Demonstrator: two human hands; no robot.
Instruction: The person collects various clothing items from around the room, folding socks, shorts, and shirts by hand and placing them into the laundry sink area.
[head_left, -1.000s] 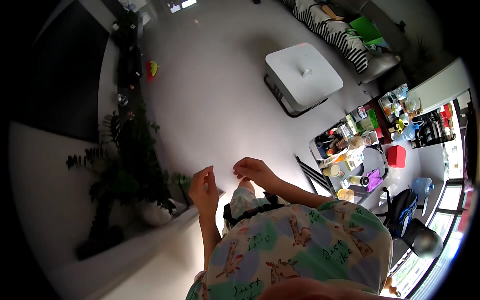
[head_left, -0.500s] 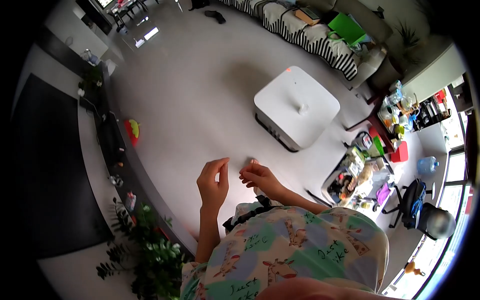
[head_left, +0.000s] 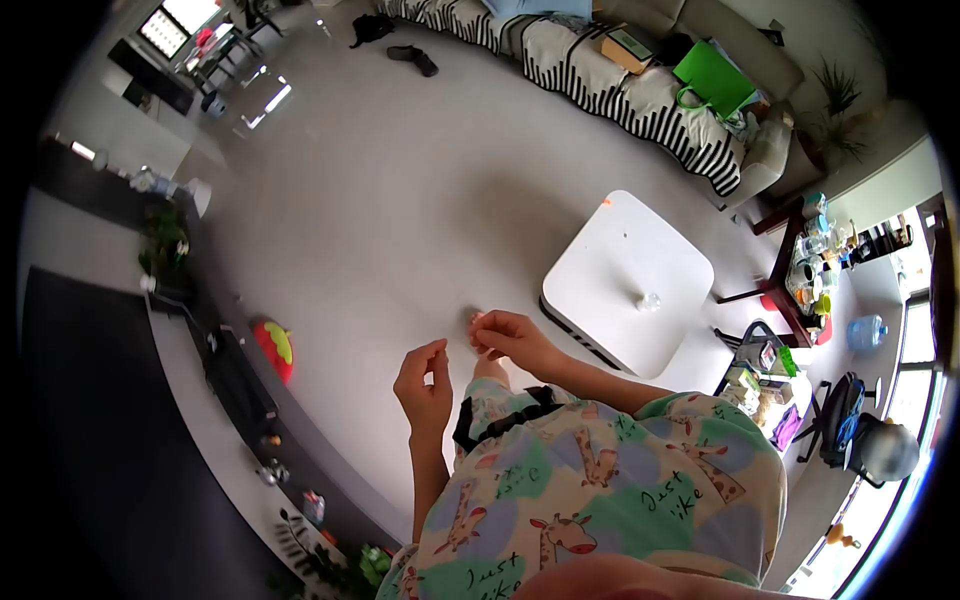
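Both of my hands are raised in front of my body, a short gap apart, above the floor. In my left hand (head_left: 424,388) the thumb and fingertips meet in a pinch; anything between them is too small to make out. My right hand (head_left: 517,342) has its fingers curled toward the thumb, and I cannot see whether something thin is held there. Nearest to the right hand is a white low table (head_left: 600,290) with rounded corners. On it stands a small clear object (head_left: 649,301). A bare foot shows just behind the right hand.
A sofa (head_left: 590,80) with a striped cover runs along the back, bearing a green bag (head_left: 714,78). On the left, a long low cabinet (head_left: 240,370) has a strawberry-shaped red thing (head_left: 272,350) beside it. A cluttered side table (head_left: 795,275) and an office chair (head_left: 835,415) are at right.
My view has shifted, so the white table sits lower and farther right. My right hand has come slightly closer to the left, and a foot has stepped forward. Both hands stay pinched.
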